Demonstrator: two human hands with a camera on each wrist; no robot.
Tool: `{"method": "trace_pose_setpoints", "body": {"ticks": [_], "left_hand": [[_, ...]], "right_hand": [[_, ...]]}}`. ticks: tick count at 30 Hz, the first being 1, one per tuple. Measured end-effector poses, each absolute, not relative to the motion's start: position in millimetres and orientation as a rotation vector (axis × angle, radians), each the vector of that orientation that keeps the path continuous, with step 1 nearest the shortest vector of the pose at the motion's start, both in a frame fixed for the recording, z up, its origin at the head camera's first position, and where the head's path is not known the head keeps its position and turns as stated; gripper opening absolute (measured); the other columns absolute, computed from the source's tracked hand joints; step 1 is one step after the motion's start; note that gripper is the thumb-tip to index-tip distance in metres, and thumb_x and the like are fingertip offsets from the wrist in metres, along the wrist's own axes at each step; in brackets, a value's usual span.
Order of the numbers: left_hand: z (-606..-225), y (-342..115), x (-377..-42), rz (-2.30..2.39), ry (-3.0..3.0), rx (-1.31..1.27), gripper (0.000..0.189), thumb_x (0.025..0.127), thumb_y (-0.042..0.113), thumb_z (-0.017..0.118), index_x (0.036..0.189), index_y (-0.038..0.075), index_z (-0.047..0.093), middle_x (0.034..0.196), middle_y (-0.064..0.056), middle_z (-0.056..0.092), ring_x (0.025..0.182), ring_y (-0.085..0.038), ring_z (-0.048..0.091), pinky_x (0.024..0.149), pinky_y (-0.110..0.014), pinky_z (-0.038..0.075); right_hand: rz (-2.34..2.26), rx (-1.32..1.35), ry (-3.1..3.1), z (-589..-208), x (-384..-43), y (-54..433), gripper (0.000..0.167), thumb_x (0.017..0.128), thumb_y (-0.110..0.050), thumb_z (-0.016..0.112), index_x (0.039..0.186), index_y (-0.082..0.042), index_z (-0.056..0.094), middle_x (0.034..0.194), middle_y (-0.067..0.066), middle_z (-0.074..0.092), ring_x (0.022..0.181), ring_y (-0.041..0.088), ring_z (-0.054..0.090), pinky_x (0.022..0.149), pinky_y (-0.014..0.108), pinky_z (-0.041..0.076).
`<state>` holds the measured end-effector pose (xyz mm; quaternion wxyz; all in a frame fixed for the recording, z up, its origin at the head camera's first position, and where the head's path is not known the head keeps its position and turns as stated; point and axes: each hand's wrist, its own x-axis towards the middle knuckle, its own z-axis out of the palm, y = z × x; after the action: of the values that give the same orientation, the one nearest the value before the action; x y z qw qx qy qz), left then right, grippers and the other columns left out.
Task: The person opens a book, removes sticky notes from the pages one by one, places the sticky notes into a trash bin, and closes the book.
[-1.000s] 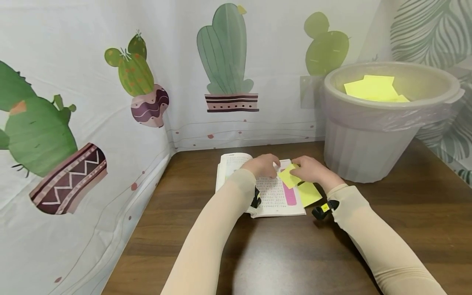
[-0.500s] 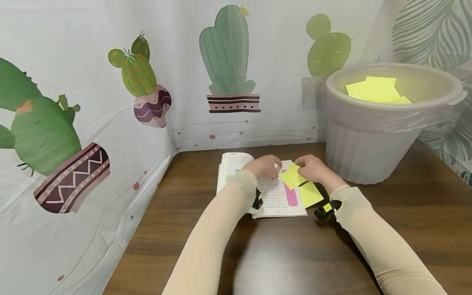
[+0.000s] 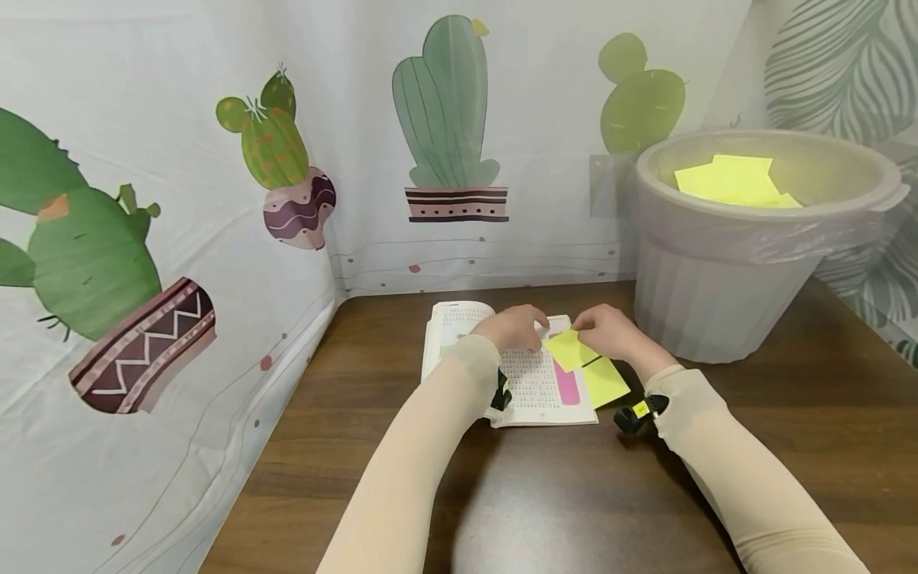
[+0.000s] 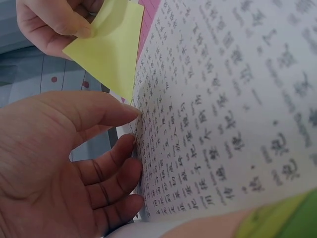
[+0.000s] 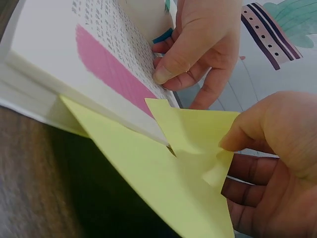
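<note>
An open book (image 3: pixel 531 383) with printed characters and a pink strip lies on the table. My left hand (image 3: pixel 512 328) rests at the top of its right-hand page, thumb and fingertips touching the paper in the left wrist view (image 4: pixel 74 158). My right hand (image 3: pixel 608 331) pinches the edge of a yellow sticky note (image 3: pixel 569 348) between thumb and fingers. That note lies over the page's right edge and partly covers the pink strip. A second yellow sticky note (image 3: pixel 606 383) sticks out from the book's right side, below the first; part of it is hidden by the book.
A grey plastic bin (image 3: pixel 706 287) with a clear liner stands at the right rear, yellow sheets (image 3: pixel 731 182) inside. A cactus-print cloth (image 3: pixel 358 119) hangs behind and left of the brown wooden table (image 3: pixel 566 502). Both wrists wear black camera bands.
The camera view has shifted slightly. The pinched sticky note now tilts a little differently and lies closer to the page; both hands stay almost in place.
</note>
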<state>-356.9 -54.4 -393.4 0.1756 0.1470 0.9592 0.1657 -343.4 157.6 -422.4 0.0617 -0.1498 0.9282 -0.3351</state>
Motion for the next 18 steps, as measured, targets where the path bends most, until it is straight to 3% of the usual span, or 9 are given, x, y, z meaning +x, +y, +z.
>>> {"method": "trace_pose_setpoints", "body": {"ticks": [9,18], "left_hand": [[-396.2,-55.1,-359.4,0.466,2.727,0.413,0.051,0.09,0.02,0.073,0.139,0.028,0.063,0.157,0.002,0.05,0.145,-0.024,0.047,0.116,-0.05,0.041],[-397.7,-55.4,-361.5,0.471,2.74,0.406,0.049,0.09,0.02,0.074,0.137,0.027,0.064,0.156,0.001,0.051,0.144,-0.025,0.049,0.116,-0.05,0.042]], "right_hand": [[-1.049,-0.487,2.784,-417.8,-339.6,159.6,0.028,0.092,-0.012,0.056,0.107,-0.005,0.079,0.108,0.014,0.076,0.081,0.022,0.06,0.067,0.03,0.047],[-1.09,-0.491,2.739,-413.6,-338.4,161.8,0.027,0.095,-0.014,0.057,0.108,-0.005,0.079,0.111,0.015,0.075,0.087,0.023,0.063,0.068,0.031,0.051]]}}
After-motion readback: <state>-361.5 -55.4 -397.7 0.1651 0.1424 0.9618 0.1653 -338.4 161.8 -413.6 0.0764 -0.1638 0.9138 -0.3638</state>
